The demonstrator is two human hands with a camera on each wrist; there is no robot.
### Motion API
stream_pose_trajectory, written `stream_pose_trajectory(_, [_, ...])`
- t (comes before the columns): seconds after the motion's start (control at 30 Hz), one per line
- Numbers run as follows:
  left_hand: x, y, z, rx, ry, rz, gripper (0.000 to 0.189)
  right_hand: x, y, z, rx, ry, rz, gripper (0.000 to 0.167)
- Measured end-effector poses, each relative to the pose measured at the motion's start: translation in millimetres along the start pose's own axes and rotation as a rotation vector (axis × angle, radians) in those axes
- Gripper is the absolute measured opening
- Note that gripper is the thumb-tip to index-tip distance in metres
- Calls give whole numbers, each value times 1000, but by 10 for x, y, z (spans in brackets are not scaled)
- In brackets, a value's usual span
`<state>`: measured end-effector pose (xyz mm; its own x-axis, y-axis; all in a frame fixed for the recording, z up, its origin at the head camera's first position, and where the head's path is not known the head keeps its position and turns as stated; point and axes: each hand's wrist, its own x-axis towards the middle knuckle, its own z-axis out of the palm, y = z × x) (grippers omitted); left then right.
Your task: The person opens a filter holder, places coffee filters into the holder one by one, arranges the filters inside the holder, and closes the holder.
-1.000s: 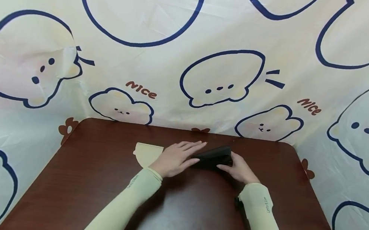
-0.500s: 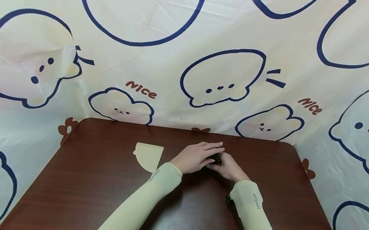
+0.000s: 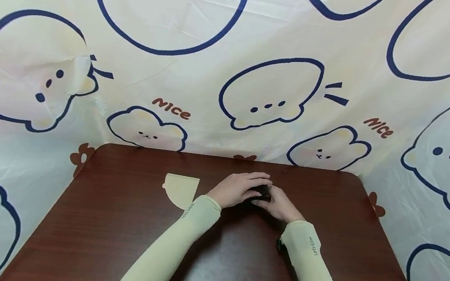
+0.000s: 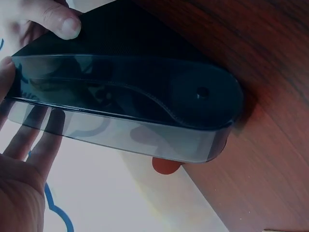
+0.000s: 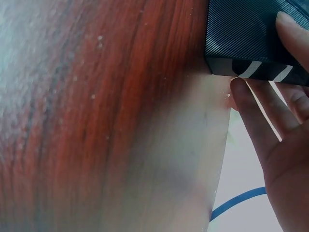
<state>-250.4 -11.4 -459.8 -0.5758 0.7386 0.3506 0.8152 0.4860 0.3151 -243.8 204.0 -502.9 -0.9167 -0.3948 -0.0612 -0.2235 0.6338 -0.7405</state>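
Note:
A black case (image 3: pixel 260 192) with a ribbed surface stands on the table toward its far side, mostly hidden between the two hands in the head view. Its smoky see-through side (image 4: pixel 193 145), with a rounded end and a small round stud, shows in the left wrist view. My left hand (image 3: pixel 236 190) grips the case, its fingers reaching over the top; some show through the clear side. At the other end my right hand (image 3: pixel 284 206) holds the case between thumb and fingers, the thumb on the ribbed face in the right wrist view. What is inside cannot be told.
Left of the hands a cream quarter-round flat piece (image 3: pixel 180 191) with a small tab lies on the brown wooden table (image 3: pixel 116 239). A printed cloth (image 3: pixel 198 82) with cartoon outlines hangs behind the table and along both sides.
My left hand has moved right onto the case, and its thumb now stands further from the fingers. My right hand has shifted slightly left. The cream piece has stayed in place.

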Motion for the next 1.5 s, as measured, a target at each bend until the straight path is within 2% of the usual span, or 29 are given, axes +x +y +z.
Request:
stream_pose_trajectory(0.27, [-21, -35, -53, -79, 50, -6, 47, -22, 3, -23, 42, 7, 6, 51])
stream_pose_trajectory(0.43, [-67, -61, -84, -93, 70, -18, 48, -5, 0, -22, 28, 7, -16, 50])
stream_pose_trajectory(0.6, [-134, -102, -122, -155, 110, -31, 48, 2, -5, -22, 6, 16, -25, 53])
stream_pose_trajectory(0.83, [-234, -153, -186, -222, 155, -55, 49, -8, 9, -13, 10, 20, -11, 42])
stream_pose_trajectory(0.97, [-302, -184, -212, -241, 172, -77, 52, -1, 16, 3, 3, 18, -17, 38])
stream_pose_trajectory(1.13, [-402, -211, -251, -258, 206, -116, 56, -1, 10, 14, 11, 18, -21, 41])
stream_pose_trajectory(1.5, [-696, -347, -375, -324, 252, -226, 66, -13, -5, 2, 40, 3, 31, 35])
